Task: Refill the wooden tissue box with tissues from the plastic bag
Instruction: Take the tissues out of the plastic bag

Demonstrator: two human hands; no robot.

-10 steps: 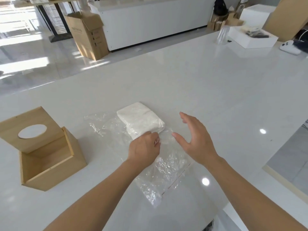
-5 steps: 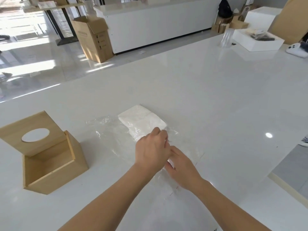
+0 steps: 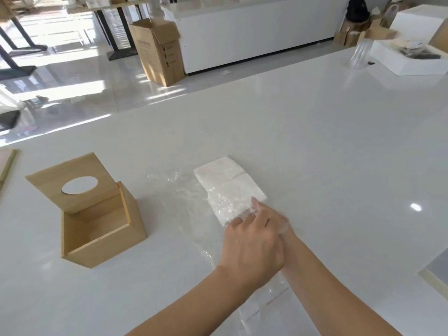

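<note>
A white stack of tissues (image 3: 225, 180) lies on the white table, its near half covered by a clear plastic bag (image 3: 184, 202) spread flat toward me. My left hand (image 3: 252, 243) rests at the stack's near corner, fingers curled into the plastic. My right hand (image 3: 284, 226) is mostly hidden behind the left one, pressed against the bag beside it; its grip is not visible. The wooden tissue box (image 3: 101, 226) stands empty to the left, its lid with the oval hole (image 3: 72, 183) tipped up and back.
A clear cup (image 3: 362, 54) and a white tray (image 3: 407, 61) with dark items sit at the table's far right. Past the table's far edge, a cardboard carton (image 3: 157, 52) stands on the floor. A wooden strip (image 3: 7, 163) lies at the left edge.
My right hand came in from open above the table and tucked in behind my left hand at the bag. The left hand stayed at the stack's near corner.
</note>
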